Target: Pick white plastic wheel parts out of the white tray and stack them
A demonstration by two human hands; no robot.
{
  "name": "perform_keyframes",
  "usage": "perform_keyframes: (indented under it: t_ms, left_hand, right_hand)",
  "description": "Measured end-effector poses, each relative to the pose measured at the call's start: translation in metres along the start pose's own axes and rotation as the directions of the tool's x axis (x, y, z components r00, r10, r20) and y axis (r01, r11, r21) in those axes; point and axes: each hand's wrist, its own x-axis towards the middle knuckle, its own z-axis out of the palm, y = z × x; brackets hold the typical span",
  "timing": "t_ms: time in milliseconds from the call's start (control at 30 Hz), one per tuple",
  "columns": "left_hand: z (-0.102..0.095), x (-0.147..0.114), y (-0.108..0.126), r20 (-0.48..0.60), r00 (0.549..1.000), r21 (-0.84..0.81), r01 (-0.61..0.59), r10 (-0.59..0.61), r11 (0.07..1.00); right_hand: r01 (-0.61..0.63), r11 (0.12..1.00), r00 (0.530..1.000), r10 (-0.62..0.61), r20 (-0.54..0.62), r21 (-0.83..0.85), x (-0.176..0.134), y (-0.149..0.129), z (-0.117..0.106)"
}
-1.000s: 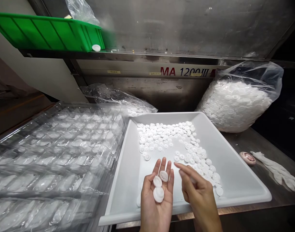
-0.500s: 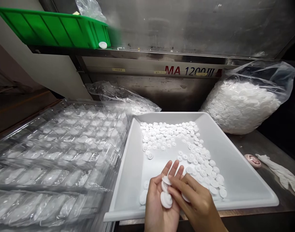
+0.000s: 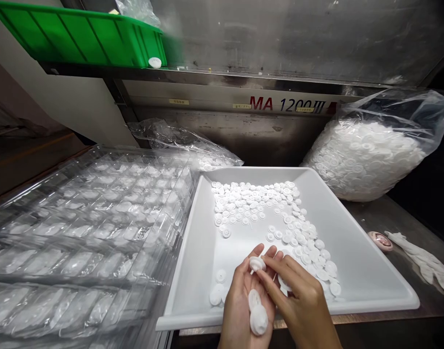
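My left hand [image 3: 243,305] is palm up over the near edge of a white plastic tray [image 3: 347,242], its fingers curled. White round plastic discs [image 3: 258,319] rest in its palm, overlapping. Between my left thumb and fingers sits another white plastic disc [image 3: 257,263] with a raised centre. My right hand [image 3: 301,300] pinches that same disc from the right with thumb and forefinger. More white, partly hidden by the right fingers, shows just behind them. Many loose white discs [image 3: 254,198] lie spread along the tray's back and right side, and a few lie near its left front.
Stacked clear compartment trays [image 3: 98,232] with white parts fill the left. A big clear bag of white rings [image 3: 363,155] stands at the back right. White gloves [image 3: 421,259] and a pink round object [image 3: 380,241] lie right. Above is a green bin [image 3: 80,39] on a ledge.
The pinched disc has turned, now showing its raised centre. The other discs in my left palm have slid nearer the wrist, and both hands have shifted slightly.
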Motion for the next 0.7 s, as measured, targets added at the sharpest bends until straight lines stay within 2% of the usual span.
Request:
perform_keyframes:
  t_ms: [167,333,400,600,700]
  left_hand:
    - [-0.003,0.006,0.002,-0.074,0.997,-0.029,-0.035,0.033,0.999]
    - [-0.004,0.009,0.004,-0.192,0.975,-0.031,-0.117,0.109,0.993]
    - [-0.002,0.008,0.004,-0.218,0.967,-0.032,-0.141,0.130,0.990]
    - [0.002,0.003,0.004,-0.246,0.966,-0.020,-0.088,0.081,0.996]
    - [0.003,0.000,0.005,-0.228,0.971,-0.006,-0.068,0.065,0.998]
  right_hand:
    - [-0.082,0.996,0.996,0.081,0.035,0.028,-0.004,-0.005,-0.001]
    - [0.012,0.989,0.999,-0.019,0.047,0.146,-0.015,-0.008,-0.001]
    - [0.010,0.989,0.999,-0.015,0.033,0.150,-0.018,-0.008,0.001]
    - [-0.066,0.980,0.998,0.065,0.012,0.187,-0.015,-0.013,0.008]
    - [-0.170,0.956,0.985,0.164,0.047,0.238,-0.010,-0.015,0.009]
